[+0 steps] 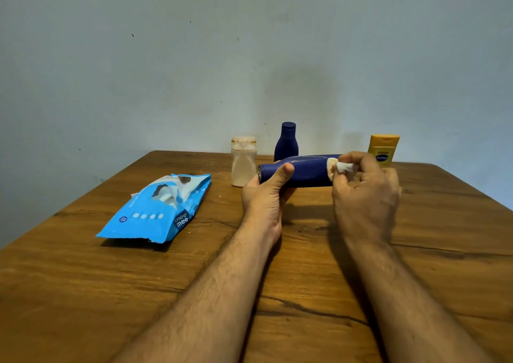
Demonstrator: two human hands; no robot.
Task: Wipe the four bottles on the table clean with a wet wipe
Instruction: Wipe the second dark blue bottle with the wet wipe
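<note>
While the left hand (265,193) holds the big blue bottle (301,171) on its side above the desk (83,279), thumb over the top and fingers curled beneath near the base end, the right hand (366,193) pinches a bunched wipe (344,167) against the pale cap end. Both hands are closed around what they carry, one on the bottle, one on the wipe. The work now seems to be the cap and neck, so the wipe would do best pressed round that end while the left wrist rolls the bottle, letting every side meet the cloth. A firm left hold matters, since a damp smooth bottle may slip. Opening the wipe out a little would likely give more clean surface than the tight wad. Behind stand the cream bottle (243,161), the small blue bottle (286,142) and the yellow bottle (383,147), upright near the wall; I cannot tell whether they are clean. The wipe pack (155,212) lies to the left, open.
</note>
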